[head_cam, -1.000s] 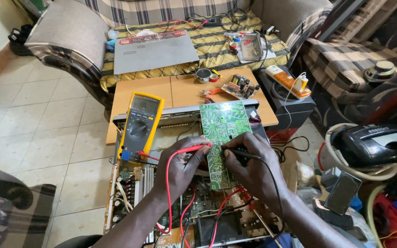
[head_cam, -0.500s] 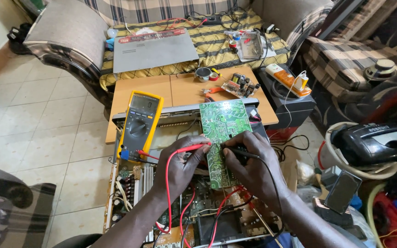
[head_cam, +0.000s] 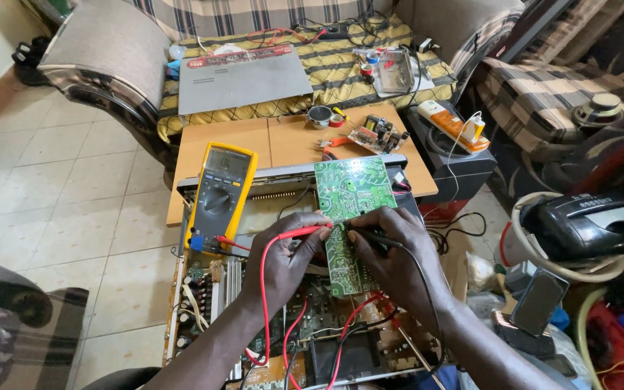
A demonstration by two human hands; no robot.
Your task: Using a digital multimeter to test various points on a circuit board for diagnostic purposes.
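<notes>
A yellow meter [head_cam: 219,191] leans on the open metal box, left of the green board. Its small screen [head_cam: 227,162] at the top is a grey rectangle. A small blue label sits at its bottom corner.

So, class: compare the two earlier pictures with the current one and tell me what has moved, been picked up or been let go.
Nothing has visibly changed. The left hand still holds the red probe and the right hand the black probe, both tips on the green circuit board. The yellow multimeter leans where it did, and nothing was picked up or let go.
</notes>
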